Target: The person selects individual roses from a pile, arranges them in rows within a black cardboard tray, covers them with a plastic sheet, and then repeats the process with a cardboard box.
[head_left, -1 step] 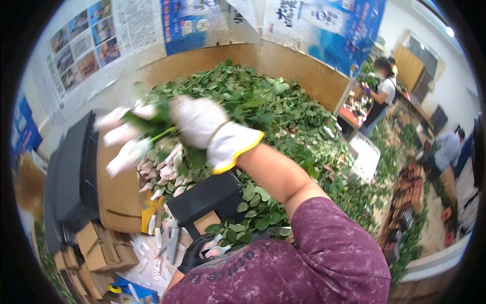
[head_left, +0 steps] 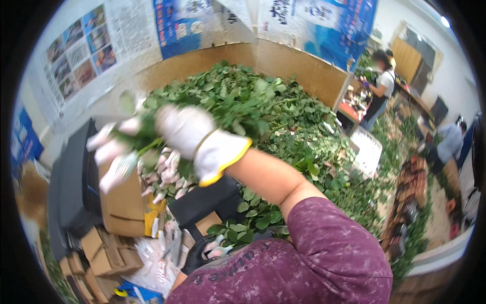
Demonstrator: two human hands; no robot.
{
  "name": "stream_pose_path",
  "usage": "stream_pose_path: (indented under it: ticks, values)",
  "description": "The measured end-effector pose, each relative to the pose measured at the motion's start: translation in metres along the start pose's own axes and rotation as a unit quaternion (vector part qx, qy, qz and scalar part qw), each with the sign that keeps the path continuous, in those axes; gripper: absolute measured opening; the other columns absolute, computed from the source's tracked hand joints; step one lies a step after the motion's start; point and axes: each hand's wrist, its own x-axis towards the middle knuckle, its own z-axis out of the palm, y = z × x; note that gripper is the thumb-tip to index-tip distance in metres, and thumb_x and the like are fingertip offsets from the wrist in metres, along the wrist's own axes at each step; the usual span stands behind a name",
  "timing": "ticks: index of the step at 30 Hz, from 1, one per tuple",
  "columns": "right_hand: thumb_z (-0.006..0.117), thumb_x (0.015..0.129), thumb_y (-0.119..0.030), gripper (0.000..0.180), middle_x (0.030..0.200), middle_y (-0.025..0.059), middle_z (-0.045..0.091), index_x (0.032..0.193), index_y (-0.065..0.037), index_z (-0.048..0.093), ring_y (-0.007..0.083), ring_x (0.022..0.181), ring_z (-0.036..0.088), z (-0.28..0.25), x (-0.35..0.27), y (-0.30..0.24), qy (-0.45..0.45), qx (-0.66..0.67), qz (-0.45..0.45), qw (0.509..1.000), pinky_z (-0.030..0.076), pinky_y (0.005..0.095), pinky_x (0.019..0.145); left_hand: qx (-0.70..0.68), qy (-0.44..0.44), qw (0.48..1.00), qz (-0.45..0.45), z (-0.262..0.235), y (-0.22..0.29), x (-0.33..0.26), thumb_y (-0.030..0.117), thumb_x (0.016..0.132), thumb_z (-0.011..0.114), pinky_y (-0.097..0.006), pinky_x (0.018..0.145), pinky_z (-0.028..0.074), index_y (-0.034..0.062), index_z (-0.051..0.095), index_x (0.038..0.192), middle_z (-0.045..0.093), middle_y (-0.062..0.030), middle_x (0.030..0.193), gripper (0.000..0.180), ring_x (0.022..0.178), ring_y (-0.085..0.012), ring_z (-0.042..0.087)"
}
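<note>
My right hand [head_left: 185,131], in a white glove with a yellow cuff, is closed round the leafy stems of several roses [head_left: 119,172]. Their pale pink buds, in white net sleeves, point left; hand and leaves are blurred by motion. Below them, more netted rosebuds [head_left: 167,169] lie against a big heap of leafy stems [head_left: 283,111]. Low in the picture, close to my body, my left hand [head_left: 195,257] wears a black glove and is curled round a few more netted roses [head_left: 218,252]. Its fingers are partly hidden.
A black box [head_left: 207,200] stands between my hands. Cardboard boxes [head_left: 109,253], dark bins [head_left: 76,192] and loose white sleeves [head_left: 152,256] are at the left. A white crate [head_left: 365,152] stands to the right. Other people [head_left: 382,88] work at the far right among leaf litter.
My right hand has shifted a little left and down, carrying the roses with it. The left hand stays nearly where it was.
</note>
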Motion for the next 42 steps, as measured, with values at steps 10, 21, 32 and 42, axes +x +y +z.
stream_pose_path:
  ticks: [10,21,32,42]
  values:
    - [0.058,0.093,-0.036,0.036,0.122,0.0086,0.068,0.119,-0.013,0.069,0.0237,0.104,0.069,0.185,-0.070,0.096,-0.302,0.150,0.224,0.914,0.056,0.0400,0.083,0.118,-0.006,0.992,0.052,-0.012,0.000,0.008,0.009,0.073,0.085,-0.039,0.103,0.044,0.0036,0.055,0.131,0.054,-0.0146,0.133,0.066,0.125,-0.0298,0.053]
    - [0.061,0.087,-0.018,0.033,0.117,0.0154,0.063,0.119,-0.013,0.062,0.0332,0.102,0.067,0.128,-0.108,0.179,-0.301,0.059,0.139,0.942,0.057,0.0433,0.079,0.194,-0.038,0.974,0.112,-0.006,-0.002,0.025,0.011,0.067,0.087,-0.043,0.106,0.040,0.0067,0.057,0.131,0.044,-0.0164,0.141,0.071,0.131,-0.0333,0.045]
    - [0.064,0.080,-0.012,0.051,0.107,0.0170,0.058,0.129,-0.019,0.051,0.0361,0.095,0.066,0.036,-0.065,0.042,-0.152,0.158,-0.055,0.974,0.055,0.0450,0.075,0.162,0.018,0.982,0.095,-0.006,-0.003,0.000,0.011,0.066,0.087,-0.040,0.098,0.046,0.0039,0.057,0.127,0.053,-0.0149,0.122,0.068,0.114,-0.0326,0.054]
    - [0.057,0.090,-0.023,0.028,0.113,0.0140,0.065,0.115,-0.011,0.064,0.0326,0.102,0.066,0.078,-0.087,0.026,-0.260,0.219,-0.093,0.936,0.056,0.0426,0.081,0.219,-0.013,0.971,0.090,-0.026,-0.029,-0.007,0.016,0.068,0.087,-0.042,0.099,0.045,0.0043,0.053,0.131,0.051,-0.0164,0.125,0.073,0.119,-0.0347,0.052]
